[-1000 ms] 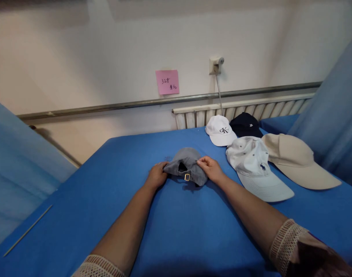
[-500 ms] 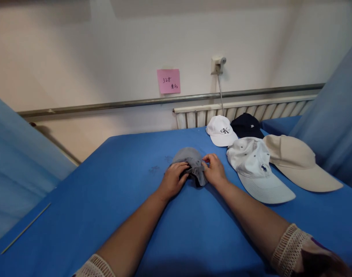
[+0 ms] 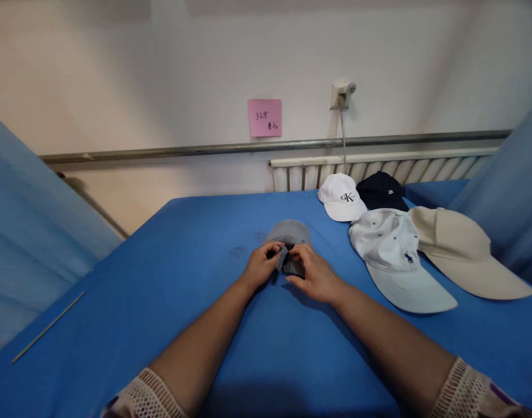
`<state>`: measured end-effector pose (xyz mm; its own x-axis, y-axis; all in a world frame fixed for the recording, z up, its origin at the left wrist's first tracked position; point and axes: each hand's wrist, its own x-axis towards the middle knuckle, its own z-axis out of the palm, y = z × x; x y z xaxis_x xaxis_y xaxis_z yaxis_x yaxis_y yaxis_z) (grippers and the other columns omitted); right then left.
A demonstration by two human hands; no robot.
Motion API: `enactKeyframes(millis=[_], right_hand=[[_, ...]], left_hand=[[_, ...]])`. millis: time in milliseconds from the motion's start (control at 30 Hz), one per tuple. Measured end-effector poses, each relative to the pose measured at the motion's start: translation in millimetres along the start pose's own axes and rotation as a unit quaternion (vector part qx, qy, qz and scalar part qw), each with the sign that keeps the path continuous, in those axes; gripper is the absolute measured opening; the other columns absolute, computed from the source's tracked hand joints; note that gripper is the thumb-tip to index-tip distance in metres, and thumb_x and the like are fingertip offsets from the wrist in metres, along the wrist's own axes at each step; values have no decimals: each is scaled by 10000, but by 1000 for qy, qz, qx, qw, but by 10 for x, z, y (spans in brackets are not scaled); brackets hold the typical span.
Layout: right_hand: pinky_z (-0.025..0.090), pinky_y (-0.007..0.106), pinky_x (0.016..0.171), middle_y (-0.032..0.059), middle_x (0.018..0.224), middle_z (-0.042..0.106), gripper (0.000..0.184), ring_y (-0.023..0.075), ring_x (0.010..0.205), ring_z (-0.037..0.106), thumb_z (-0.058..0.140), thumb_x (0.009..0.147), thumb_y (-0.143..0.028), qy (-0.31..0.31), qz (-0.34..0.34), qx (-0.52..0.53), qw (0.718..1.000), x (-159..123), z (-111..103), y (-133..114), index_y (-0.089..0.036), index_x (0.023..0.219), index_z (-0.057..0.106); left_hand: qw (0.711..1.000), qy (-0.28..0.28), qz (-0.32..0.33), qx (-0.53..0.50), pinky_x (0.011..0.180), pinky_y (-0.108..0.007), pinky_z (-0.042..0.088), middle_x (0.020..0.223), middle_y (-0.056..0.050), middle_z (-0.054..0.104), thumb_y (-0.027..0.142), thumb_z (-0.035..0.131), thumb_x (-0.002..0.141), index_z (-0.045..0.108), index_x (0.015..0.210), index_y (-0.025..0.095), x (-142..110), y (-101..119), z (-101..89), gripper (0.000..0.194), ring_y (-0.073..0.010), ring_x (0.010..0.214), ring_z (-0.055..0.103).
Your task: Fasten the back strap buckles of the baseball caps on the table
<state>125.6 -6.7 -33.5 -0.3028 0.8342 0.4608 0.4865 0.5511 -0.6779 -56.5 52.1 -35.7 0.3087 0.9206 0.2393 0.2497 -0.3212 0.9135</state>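
A grey baseball cap (image 3: 288,232) lies on the blue-covered table in front of me, its rounded far part away from me and its dark opening towards me. My left hand (image 3: 262,266) is closed on the near left edge of the cap, pinching a short grey flap between thumb and fingers. At the near right edge, my right hand (image 3: 313,271) curls its fingers and thumb around the cap's rim. Both hands hide much of the near side.
To the right lie a white cap (image 3: 335,188), a navy cap (image 3: 381,190), a pale grey cap (image 3: 385,232) and a beige cap (image 3: 457,232). A thin stick (image 3: 48,328) rests at left on the blue cloth (image 3: 170,255). Behind are a radiator (image 3: 309,174) and a rail (image 3: 183,151).
My right hand has shifted from the cap's right side to its near rim. My left hand now pinches a flap that sticks up. The view has turned slightly left.
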Motion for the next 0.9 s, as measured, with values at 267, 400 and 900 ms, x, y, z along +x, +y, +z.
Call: enactKeyframes(millis=[267, 400, 900], right_hand=[[488, 400, 835, 80, 1064, 571, 377, 231, 951, 581, 628, 762, -172, 7, 25, -38, 999, 11, 89, 199, -223, 1123, 532], [492, 360, 760, 60, 958, 602, 163, 203, 818, 600, 535, 833, -226, 44, 48, -22, 998, 25, 100, 245, -223, 989, 583], [443, 258, 594, 9, 774, 601, 327, 138, 652, 549, 600, 728, -325, 145, 165, 258, 941, 59, 74, 317, -183, 1019, 642]], left_hand=[[974, 27, -125, -185, 587, -235, 404, 703, -17, 634, 475, 680, 745, 680, 810, 132, 10, 3, -61, 349, -110, 604, 533], [966, 29, -138, -215, 586, -238, 416, 658, -10, 628, 455, 694, 734, 686, 824, 136, 8, 16, -72, 332, -113, 581, 543], [962, 19, -111, -249, 701, -258, 476, 834, -39, 664, 191, 629, 677, 673, 921, 158, -77, 167, 43, 250, -137, 743, 617]])
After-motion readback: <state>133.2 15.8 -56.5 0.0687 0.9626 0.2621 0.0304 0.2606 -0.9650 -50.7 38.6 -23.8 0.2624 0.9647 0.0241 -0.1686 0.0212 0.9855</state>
